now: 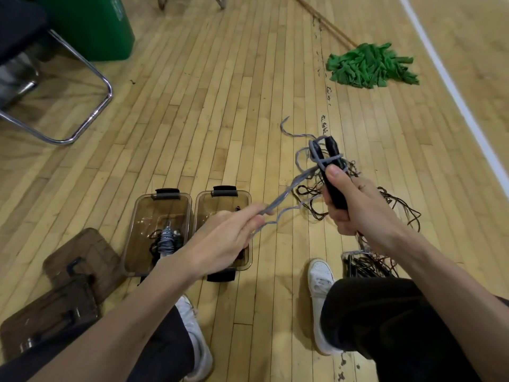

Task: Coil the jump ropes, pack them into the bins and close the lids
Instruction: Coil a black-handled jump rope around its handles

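My right hand point(355, 205) grips the two black handles point(330, 161) of a grey jump rope, held together and upright. My left hand point(228, 238) pinches the grey rope point(286, 193), which runs taut up to the handles and is wound once around them. Two open smoky-clear bins stand side by side on the floor: the left bin point(137, 216) holds a coiled grey rope point(166, 241), the right bin point(245, 199) is partly hidden behind my left hand. A tangle of brown ropes point(396, 213) lies on the floor under my right hand.
Two brown lids point(82, 255) point(46, 315) lie left of the bins. A green mop head point(369, 66) lies far right, a green container point(91, 26) and a chrome chair frame point(93, 111) far left. My white shoes point(321, 282) and dark trouser legs fill the bottom.
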A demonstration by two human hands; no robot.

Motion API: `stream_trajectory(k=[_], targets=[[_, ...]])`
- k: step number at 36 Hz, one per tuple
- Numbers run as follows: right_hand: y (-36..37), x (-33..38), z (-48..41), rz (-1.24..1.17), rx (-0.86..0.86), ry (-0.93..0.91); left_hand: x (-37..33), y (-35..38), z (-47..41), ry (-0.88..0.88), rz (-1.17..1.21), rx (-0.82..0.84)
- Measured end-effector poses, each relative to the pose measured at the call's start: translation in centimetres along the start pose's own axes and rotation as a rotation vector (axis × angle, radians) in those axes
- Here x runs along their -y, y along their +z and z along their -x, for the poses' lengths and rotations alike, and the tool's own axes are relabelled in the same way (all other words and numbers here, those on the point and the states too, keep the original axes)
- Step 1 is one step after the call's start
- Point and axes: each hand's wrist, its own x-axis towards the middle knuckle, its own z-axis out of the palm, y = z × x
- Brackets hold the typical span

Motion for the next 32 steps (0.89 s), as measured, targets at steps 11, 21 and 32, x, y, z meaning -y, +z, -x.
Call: stream_trajectory(k=[11, 21, 32], targets=[[0.6, -3.2, -1.3, 0.24, -0.063, 0.138, -1.4, -1.6, 0.9, 0.3, -0.359, -0.14], [3.9, -4.9, -0.3, 0.636, 0.339, 0.241, -0.7, -2.8, 2.1, 0.524, -0.579, -0.204], [6.7, -4.4, 0.9, 0.698, 0.634, 0.164, 0.2, -3.3, 1.8, 0.24, -0.232, -0.069]])
